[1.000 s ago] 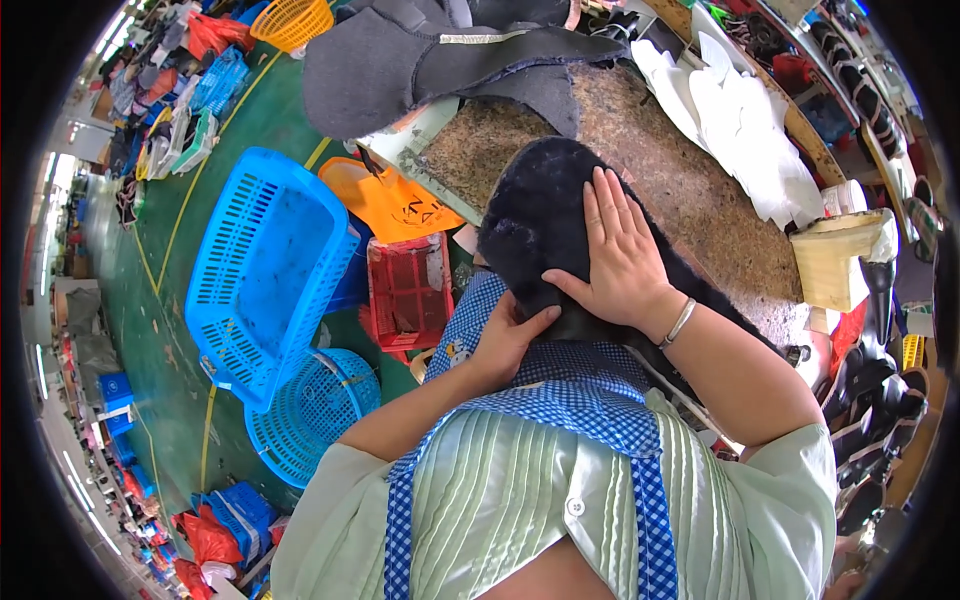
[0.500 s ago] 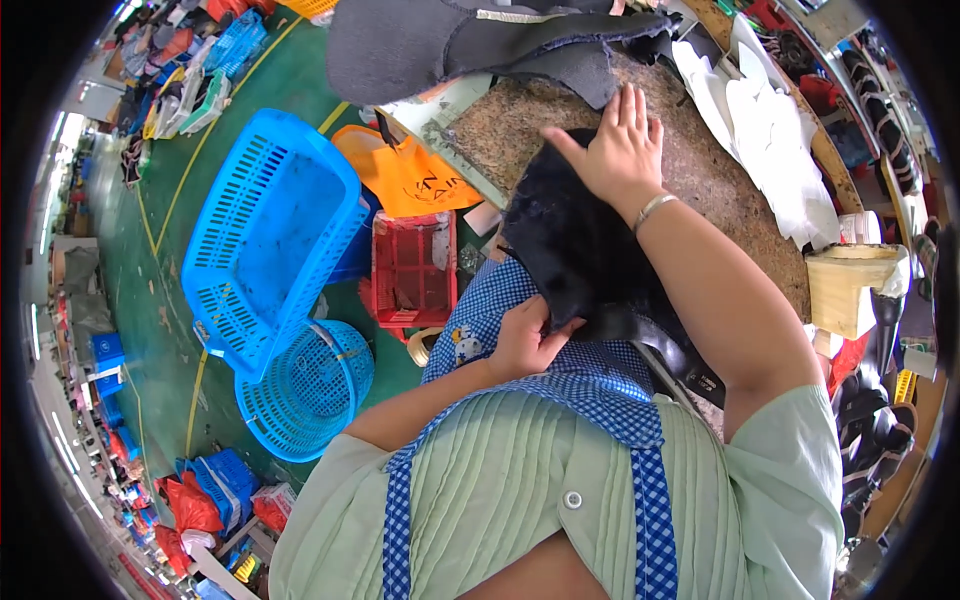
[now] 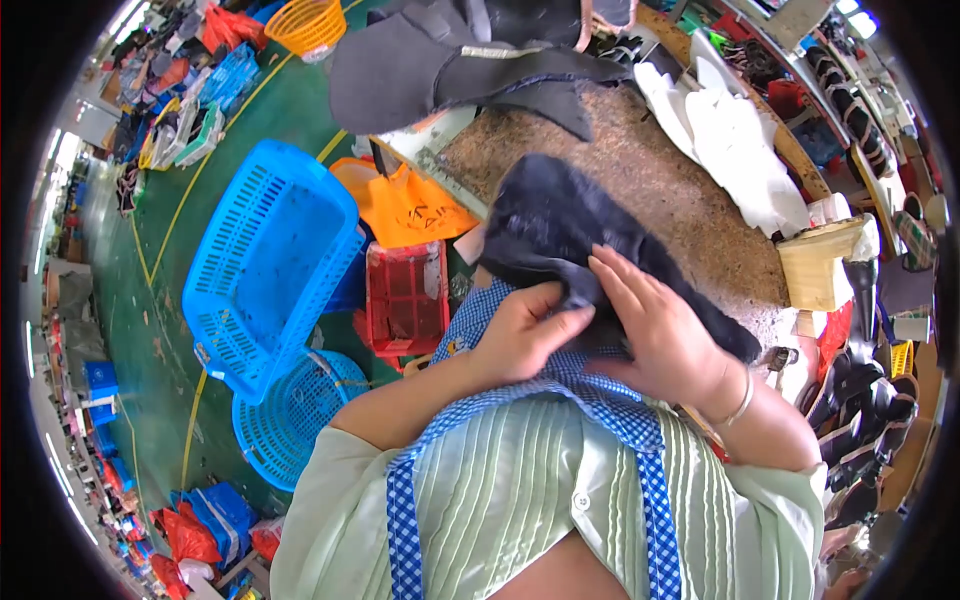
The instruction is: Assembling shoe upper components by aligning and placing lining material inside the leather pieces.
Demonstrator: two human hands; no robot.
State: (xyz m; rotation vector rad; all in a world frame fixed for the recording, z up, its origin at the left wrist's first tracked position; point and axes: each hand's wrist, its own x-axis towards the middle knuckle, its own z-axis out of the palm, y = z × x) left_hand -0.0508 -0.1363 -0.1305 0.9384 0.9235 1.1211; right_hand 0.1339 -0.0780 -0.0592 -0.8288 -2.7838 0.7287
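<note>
A black, fuzzy-surfaced piece of soft material lies over the near edge of the worktable and my lap, its near part folded. My left hand is closed on its near edge, thumb on top. Just to the right, my right hand rests on the piece with fingers stretched out; its thumb points toward my body. Beyond them on the table lie dark grey sheet pieces. What is under the folded part is hidden.
White cut pieces lie along the worktable's right side, near a cream-coloured container. At left stand a large blue basket, a round blue basket, a red crate and an orange bag.
My right hand has drawn back from the far end of the black piece to beside my left hand. The piece has shifted toward the right and its near part is now folded.
</note>
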